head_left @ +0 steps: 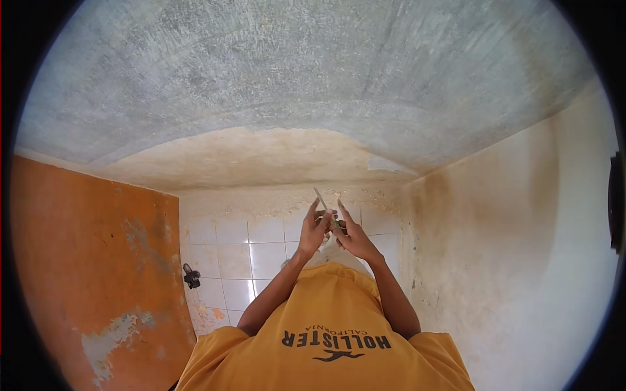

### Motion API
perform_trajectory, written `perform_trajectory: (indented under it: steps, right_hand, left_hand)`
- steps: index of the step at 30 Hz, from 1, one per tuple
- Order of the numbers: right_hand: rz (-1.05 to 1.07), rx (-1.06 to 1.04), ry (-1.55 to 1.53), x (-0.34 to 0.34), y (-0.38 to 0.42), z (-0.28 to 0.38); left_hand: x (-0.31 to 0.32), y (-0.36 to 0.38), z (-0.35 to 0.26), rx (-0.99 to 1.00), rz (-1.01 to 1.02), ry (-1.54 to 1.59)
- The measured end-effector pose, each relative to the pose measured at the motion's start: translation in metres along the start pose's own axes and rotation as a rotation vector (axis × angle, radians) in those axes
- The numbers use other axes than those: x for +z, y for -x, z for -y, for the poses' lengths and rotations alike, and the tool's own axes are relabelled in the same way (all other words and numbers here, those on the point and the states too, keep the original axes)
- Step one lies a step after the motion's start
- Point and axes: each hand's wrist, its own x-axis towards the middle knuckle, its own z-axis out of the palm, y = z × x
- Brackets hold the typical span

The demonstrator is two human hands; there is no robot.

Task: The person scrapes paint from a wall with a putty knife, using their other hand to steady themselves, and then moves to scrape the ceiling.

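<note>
In front of my chest, my left hand [314,229] and my right hand [355,240] come close together around a thin, flat, blade-like tool [319,197]. Its narrow grey end points up and to the left, past my fingertips. The lower part runs down between the hands, where fingers partly hide it. The fingers of both hands are bent around this lower part, while my right index finger stretches forward. The exact kind of tool is too small to make out.
Ahead rises a wall with grey paint [293,72] above a bare beige patch [261,153]. An orange wall [98,247] with peeled spots stands left, a stained pale wall [489,241] right. Crumbs [274,210] lie along the tiled floor [212,260]. A black object [191,276] is at the left.
</note>
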Motion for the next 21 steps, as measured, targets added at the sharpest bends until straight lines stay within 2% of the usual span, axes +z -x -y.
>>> perform_trajectory:
  steps: [3,6,9,13,19,21]
  right_hand:
    - [-0.075,-0.031,0.105,0.006,0.015,-0.013]
    - [-0.210,-0.016,0.063,0.005,0.044,-0.023]
    - [-0.232,-0.008,0.055,-0.006,0.072,-0.035]
    - [-0.262,0.102,-0.017,-0.023,0.088,-0.046]
    - [-0.263,0.000,-0.034,-0.071,0.048,-0.032]
    - [-0.274,-0.023,-0.023,-0.097,0.025,-0.013]
  left_hand:
    - [0.005,0.010,-0.005,0.030,-0.053,0.127]
    - [0.006,0.016,-0.003,0.033,-0.137,0.197]
    - [0.005,0.023,0.002,0.030,-0.150,0.269]
    - [0.012,0.036,0.015,-0.007,-0.181,0.281]
    - [0.041,0.038,0.005,-0.027,-0.291,0.404]
    - [0.055,0.032,-0.014,0.008,-0.324,0.324]
